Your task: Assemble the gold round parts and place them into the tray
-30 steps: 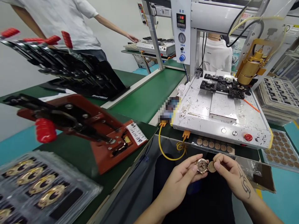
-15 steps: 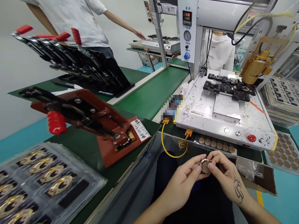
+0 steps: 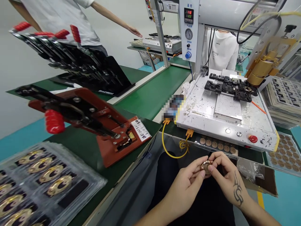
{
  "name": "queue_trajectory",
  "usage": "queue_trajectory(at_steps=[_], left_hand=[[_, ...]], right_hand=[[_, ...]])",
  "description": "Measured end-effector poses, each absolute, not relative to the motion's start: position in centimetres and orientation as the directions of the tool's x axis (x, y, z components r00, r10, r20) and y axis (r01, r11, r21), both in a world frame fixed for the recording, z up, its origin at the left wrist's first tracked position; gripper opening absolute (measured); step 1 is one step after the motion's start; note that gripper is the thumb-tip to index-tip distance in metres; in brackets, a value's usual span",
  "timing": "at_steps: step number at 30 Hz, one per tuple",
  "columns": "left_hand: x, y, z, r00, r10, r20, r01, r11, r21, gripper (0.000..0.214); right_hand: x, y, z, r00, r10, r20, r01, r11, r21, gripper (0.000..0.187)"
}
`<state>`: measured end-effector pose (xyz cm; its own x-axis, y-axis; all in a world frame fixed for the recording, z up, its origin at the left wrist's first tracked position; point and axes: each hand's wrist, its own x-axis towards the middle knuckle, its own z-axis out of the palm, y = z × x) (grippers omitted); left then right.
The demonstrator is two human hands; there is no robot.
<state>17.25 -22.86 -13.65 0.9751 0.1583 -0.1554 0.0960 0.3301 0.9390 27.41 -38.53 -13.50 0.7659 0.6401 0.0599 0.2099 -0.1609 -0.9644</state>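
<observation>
We hold a small round metal ring (image 3: 206, 165) between both hands, low in front of us, below the edge of the tabletop (image 3: 150, 94). Our left hand (image 3: 185, 188) closes its fingers (image 3: 199, 172) on the left side of the ring, and our right hand (image 3: 227, 179) (the one with a dark tattoo on its back) pinches the right side with its fingers (image 3: 211, 166). Both hands are closed on the ring and touch each other there. Just above the fingers lies a strip of brown round discs (image 3: 217, 145), and above that the white machine base (image 3: 225, 116) with a red button (image 3: 252, 138). Far to the left of the fingers stands a red clamp press (image 3: 94, 119), and near it a tray of gold parts (image 3: 44, 179). Behind the tabletop another person (image 3: 70, 18) reaches out an arm.
</observation>
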Motion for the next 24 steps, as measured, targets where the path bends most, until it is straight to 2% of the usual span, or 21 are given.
queue_trajectory(at_steps=[4,6,7,9,11,13,14,17,19,21,24], left_hand=[[17.1,-22.9,-14.8,0.965,0.227,-0.128,0.092,0.163,0.982,0.043],[17.1,-22.7,-15.0,0.970,0.224,-0.095,0.080,0.076,0.994,0.045],[17.1,-22.5,-14.9,0.975,0.209,-0.078,0.073,0.035,0.997,0.047],[17.2,-22.0,-14.5,0.985,0.165,-0.056,0.061,-0.025,0.998,0.051],[17.4,-21.5,-13.9,0.985,0.168,-0.041,0.044,-0.010,0.999,0.052],[17.7,-21.0,-13.4,0.968,0.249,-0.033,0.011,0.087,0.996,0.053],[17.9,-20.7,-13.2,0.954,0.296,-0.040,-0.002,0.138,0.990,0.055],[18.3,-20.4,-12.6,0.929,0.360,-0.086,0.012,0.204,0.979,0.050],[18.3,-20.5,-12.4,0.929,0.352,-0.112,0.039,0.207,0.978,0.036],[18.3,-20.8,-12.2,0.929,0.348,-0.127,0.047,0.228,0.973,0.028],[18.0,-21.1,-12.0,0.929,0.346,-0.133,0.043,0.255,0.966,0.029]], right_hand=[[27.7,-38.7,-14.3,0.753,0.635,0.172,0.400,-0.234,-0.886,0.021],[28.1,-38.8,-14.5,0.736,0.649,0.190,0.455,-0.266,-0.850,0.012],[28.3,-38.8,-14.5,0.712,0.677,0.187,0.473,-0.265,-0.840,0.007],[28.6,-38.7,-14.3,0.629,0.753,0.190,0.516,-0.222,-0.827,0.014],[28.9,-38.4,-13.9,0.579,0.782,0.228,0.541,-0.160,-0.826,0.017],[28.9,-37.9,-13.5,0.647,0.726,0.232,0.471,-0.141,-0.871,0.011],[28.9,-37.6,-13.4,0.704,0.683,0.194,0.383,-0.136,-0.914,0.014],[28.7,-36.7,-13.4,0.771,0.636,-0.027,0.031,-0.080,-0.996,0.030],[28.5,-36.2,-13.6,0.743,0.661,-0.100,-0.110,-0.027,-0.994,0.036],[28.3,-35.7,-13.8,0.730,0.675,-0.112,-0.158,0.007,-0.987,0.039],[27.8,-35.2,-14.1,0.732,0.674,-0.100,-0.167,0.036,-0.985,0.039]])
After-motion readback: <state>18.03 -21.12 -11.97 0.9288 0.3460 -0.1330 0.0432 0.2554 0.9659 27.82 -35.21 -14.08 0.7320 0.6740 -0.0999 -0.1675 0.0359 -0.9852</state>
